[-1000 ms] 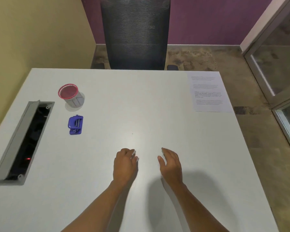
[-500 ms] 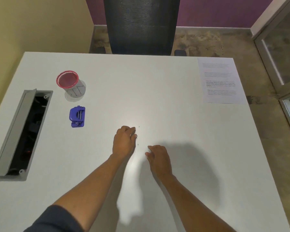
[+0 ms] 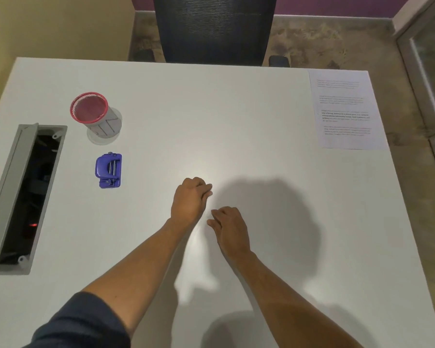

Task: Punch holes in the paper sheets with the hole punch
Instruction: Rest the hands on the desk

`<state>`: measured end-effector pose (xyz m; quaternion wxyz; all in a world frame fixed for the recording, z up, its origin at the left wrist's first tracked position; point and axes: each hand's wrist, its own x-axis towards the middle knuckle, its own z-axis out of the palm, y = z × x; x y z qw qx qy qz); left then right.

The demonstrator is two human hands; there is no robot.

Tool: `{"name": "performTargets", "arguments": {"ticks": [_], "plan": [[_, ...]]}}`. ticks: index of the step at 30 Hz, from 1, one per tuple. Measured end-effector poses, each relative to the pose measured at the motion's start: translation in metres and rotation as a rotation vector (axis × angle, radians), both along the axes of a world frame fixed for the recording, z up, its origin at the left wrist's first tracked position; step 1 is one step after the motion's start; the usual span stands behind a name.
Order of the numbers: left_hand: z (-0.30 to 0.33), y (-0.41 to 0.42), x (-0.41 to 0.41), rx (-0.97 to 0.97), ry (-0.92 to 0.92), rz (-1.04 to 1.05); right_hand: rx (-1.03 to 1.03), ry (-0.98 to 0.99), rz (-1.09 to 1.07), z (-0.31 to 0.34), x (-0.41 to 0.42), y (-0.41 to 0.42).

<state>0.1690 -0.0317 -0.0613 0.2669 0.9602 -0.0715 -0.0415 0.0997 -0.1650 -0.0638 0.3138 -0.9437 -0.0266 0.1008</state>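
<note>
Here both hands (image 3: 190, 199) (image 3: 230, 228) hover loosely curled and empty; the red-rimmed mesh cup (image 3: 96, 115) looks empty.

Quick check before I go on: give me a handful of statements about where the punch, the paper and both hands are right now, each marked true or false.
1. The hole punch lies on the table, apart from both hands. True.
2. The paper sits at the table's far right corner. True.
3. The left hand holds the paper. False: it is empty, fingers curled, over bare table.
4. The mesh cup stands nearer the person than the punch. False: it stands beyond the punch.
5. The right hand rests on the punch. False: it is at the table's middle, holding nothing.
</note>
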Motion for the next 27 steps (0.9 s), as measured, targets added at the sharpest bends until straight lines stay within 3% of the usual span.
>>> {"name": "performTargets", "arguments": {"ticks": [19,27], "plan": [[0.015,-0.005,0.009,0.214,-0.048,-0.318,-0.248,-0.069,0.202,-0.002,0.010,0.008],[0.004,-0.006,0.000,0.231,-0.039,-0.212,-0.205,0.004,0.127,-0.002,0.009,0.011]]}}
